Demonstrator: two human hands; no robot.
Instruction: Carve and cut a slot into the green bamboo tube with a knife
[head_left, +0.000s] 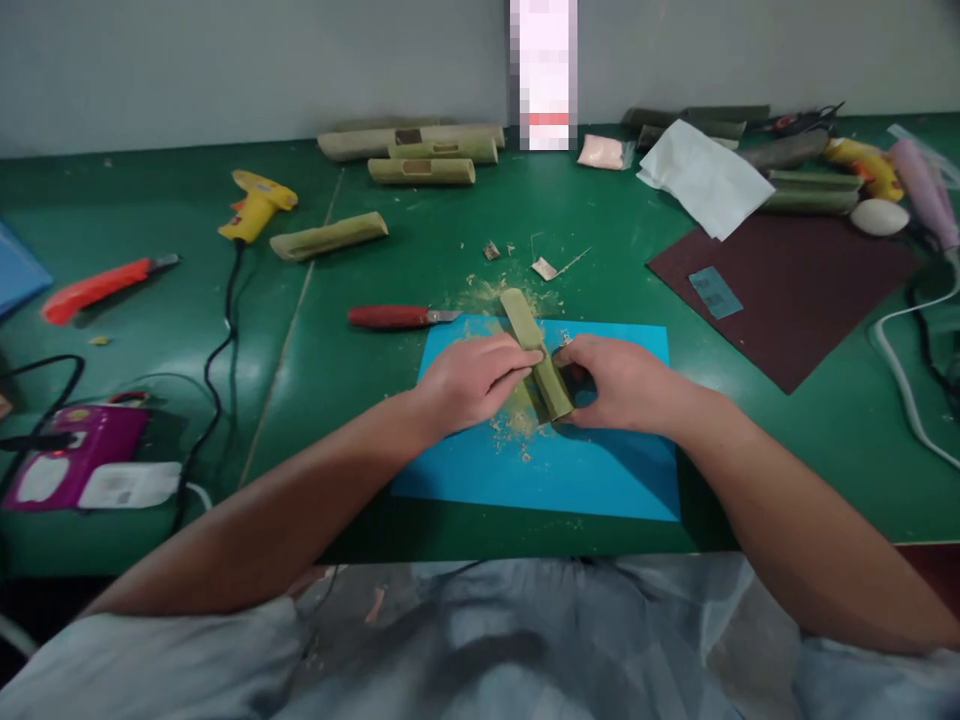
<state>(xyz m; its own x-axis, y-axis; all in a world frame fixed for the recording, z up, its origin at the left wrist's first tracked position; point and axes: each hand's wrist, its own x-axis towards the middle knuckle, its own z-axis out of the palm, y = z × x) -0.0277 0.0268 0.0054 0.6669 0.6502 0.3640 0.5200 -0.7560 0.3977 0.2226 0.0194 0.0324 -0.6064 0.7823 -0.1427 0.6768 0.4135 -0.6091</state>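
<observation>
Both hands are busy at the centre, where a bamboo piece (pixel 555 392) slants over a blue sheet (pixel 622 490). The left hand (pixel 484 378) has thumb and fingers drawn tightly together at the bamboo's middle; whatever they pinch is hidden. The right hand (pixel 626 382) curls half-open along its right side, thumb by the lower end, how firmly I can't tell. Pale shavings (pixel 517 428) litter the sheet! A red-handled knife (pixel 388 317) lies just beyond its upper-left corner, a yellow glue gun (pixel 257 213) farther upper left.
</observation>
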